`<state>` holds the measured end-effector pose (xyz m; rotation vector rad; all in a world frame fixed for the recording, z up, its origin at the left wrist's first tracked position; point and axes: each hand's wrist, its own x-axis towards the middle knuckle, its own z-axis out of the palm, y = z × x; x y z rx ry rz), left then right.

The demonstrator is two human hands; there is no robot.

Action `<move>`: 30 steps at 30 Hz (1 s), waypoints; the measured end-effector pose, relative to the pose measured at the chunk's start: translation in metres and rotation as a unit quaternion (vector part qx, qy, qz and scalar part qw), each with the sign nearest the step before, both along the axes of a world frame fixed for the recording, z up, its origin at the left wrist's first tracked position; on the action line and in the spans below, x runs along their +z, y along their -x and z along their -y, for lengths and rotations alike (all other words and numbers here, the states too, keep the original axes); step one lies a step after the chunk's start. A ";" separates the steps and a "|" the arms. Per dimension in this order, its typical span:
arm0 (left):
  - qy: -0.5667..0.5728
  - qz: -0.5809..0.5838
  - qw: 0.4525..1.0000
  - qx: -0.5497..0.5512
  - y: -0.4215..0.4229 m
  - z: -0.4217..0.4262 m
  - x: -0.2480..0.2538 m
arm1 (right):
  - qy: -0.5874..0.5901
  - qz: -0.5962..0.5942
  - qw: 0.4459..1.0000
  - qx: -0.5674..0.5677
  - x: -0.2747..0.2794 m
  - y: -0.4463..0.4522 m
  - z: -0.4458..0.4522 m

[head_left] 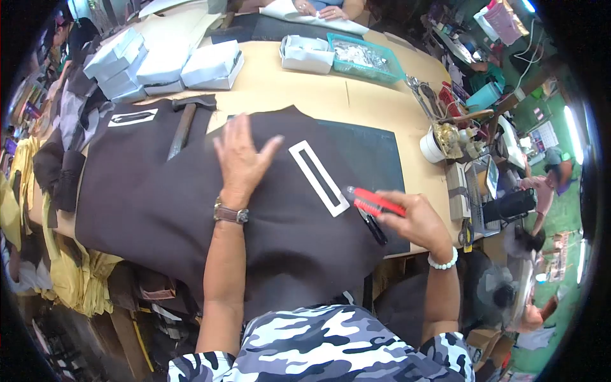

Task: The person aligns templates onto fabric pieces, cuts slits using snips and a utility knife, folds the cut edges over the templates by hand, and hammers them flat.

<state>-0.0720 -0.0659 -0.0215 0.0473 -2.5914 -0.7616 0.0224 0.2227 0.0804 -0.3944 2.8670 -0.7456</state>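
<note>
A large dark brown sheet of material (191, 210) lies over the near part of the table, draping off the front edge. My left hand (242, 156) rests flat on it, fingers spread. In my right hand (417, 219) is a red utility knife (379, 202), its tip pointing left near the lower end of a white rectangular frame (318, 178) on the sheet. Below the knife lies a black-handled tool (375, 230), partly hidden. A similar white frame (132, 118) sits at the sheet's far left. A hammer (183, 127) lies on the sheet's back edge.
A dark cutting mat (375, 146) shows beneath the sheet on the right. White boxes (212, 65) and a teal basket (366, 58) stand at the back. A tool holder (434, 145) is at the right edge. Another person's hands (321, 11) work across the table.
</note>
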 end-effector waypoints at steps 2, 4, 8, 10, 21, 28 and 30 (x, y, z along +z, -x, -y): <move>0.047 0.016 0.992 0.116 0.004 0.017 -0.011 | 0.068 0.009 0.986 -0.155 -0.008 0.007 -0.004; 0.054 0.133 0.981 0.131 0.001 0.024 -0.005 | 0.046 -0.090 0.974 -0.204 -0.044 0.022 -0.008; 0.100 0.112 0.979 0.134 0.000 0.034 -0.005 | -0.079 -0.319 0.929 -0.169 -0.111 0.045 -0.017; 0.070 0.016 0.989 0.126 0.000 0.037 -0.008 | -0.094 -0.328 0.920 -0.195 -0.103 0.033 -0.007; -0.145 0.248 0.953 -0.093 -0.011 0.022 0.034 | 0.151 -0.047 0.963 -0.219 -0.084 -0.037 0.000; -0.453 0.214 0.843 -0.196 -0.032 0.015 0.005 | 0.320 -0.157 0.913 -0.198 -0.063 0.002 0.039; -0.546 0.248 0.784 -0.161 -0.040 0.005 0.007 | 0.471 -0.059 0.870 -0.131 -0.067 0.004 0.070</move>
